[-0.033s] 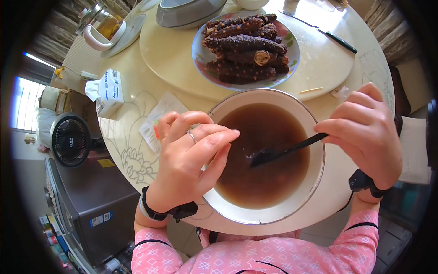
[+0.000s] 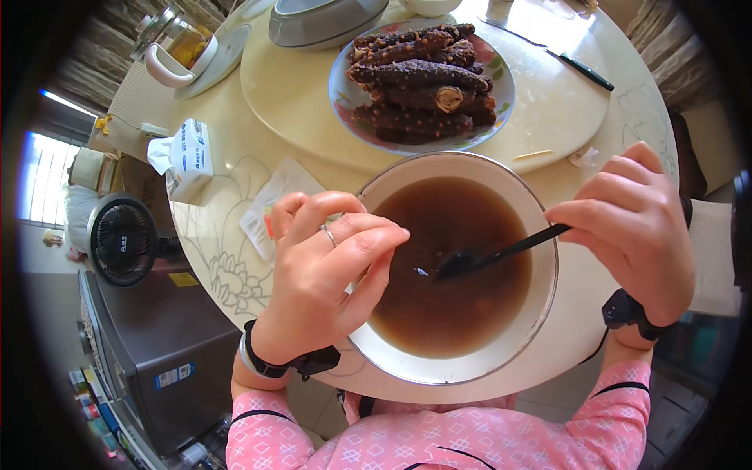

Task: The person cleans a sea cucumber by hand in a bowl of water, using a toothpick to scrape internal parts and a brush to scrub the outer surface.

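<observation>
A white enamel basin (image 2: pixel 546 305) full of murky brown liquid (image 2: pixel 462 321) stands in front of me at the table's near edge. My right hand (image 2: pixel 634 235) pinches the handle of a slim black brush (image 2: pixel 521 247), whose wider head dips into the liquid near the middle. Over the basin's left side hovers my left hand (image 2: pixel 329 266), its thumb and fingers drawn together; what they hold, if anything, is hidden. A small whitish glint shows on the liquid beside the brush head. Beyond the basin, a flowered plate (image 2: pixel 341 117) bears a pile of dark, bumpy sea cucumbers (image 2: pixel 423 74).
Behind the basin lies a round turntable (image 2: pixel 290 102) with a black-handled knife (image 2: pixel 583 70) and a grey lidded dish (image 2: pixel 325 23). On the left are a tissue pack (image 2: pixel 190 160), a plastic wrapper (image 2: pixel 270 204) and a glass teapot (image 2: pixel 180 51). A black fan (image 2: pixel 123 241) stands farther left.
My right hand has shifted slightly right, drawing the brush a little the same way. The whitish glint has grown clearer. My left hand stays nearly still.
</observation>
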The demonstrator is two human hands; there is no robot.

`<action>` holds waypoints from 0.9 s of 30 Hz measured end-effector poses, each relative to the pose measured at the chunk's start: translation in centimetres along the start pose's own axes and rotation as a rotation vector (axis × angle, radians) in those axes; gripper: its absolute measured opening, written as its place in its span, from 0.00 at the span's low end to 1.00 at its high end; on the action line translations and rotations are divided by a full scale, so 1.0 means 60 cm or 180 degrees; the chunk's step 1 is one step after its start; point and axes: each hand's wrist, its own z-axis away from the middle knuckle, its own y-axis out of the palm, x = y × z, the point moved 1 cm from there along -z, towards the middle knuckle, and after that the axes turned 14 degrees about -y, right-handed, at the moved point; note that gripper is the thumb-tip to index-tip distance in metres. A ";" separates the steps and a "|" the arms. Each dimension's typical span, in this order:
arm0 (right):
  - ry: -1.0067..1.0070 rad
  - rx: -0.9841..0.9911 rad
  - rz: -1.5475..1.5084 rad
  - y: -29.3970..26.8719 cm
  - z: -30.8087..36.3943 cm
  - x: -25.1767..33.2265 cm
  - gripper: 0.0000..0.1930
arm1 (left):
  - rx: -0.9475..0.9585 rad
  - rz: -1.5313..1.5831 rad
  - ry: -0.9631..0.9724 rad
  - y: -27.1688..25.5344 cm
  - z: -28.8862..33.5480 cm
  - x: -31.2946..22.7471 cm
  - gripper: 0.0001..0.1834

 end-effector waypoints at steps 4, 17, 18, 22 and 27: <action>0.0368 -0.0001 0.0374 -0.021 0.006 0.007 0.11 | 0.0376 0.0067 0.0081 -0.001 -0.001 -0.014 0.15; 0.0416 -0.0344 0.0551 -0.011 0.009 0.007 0.07 | 0.1756 -0.1314 0.0200 0.032 -0.023 -0.048 0.37; 0.0418 -0.0363 0.0558 -0.012 0.010 0.007 0.07 | 0.1767 -0.1323 0.0216 0.033 -0.024 -0.050 0.37; 0.0404 -0.0321 0.0588 -0.017 0.013 0.009 0.07 | 0.2093 -0.1270 0.0285 0.039 -0.026 -0.057 0.45; 0.0432 -0.0249 0.0633 -0.023 0.016 0.012 0.08 | 0.2303 -0.1076 0.0259 0.048 -0.023 -0.054 0.50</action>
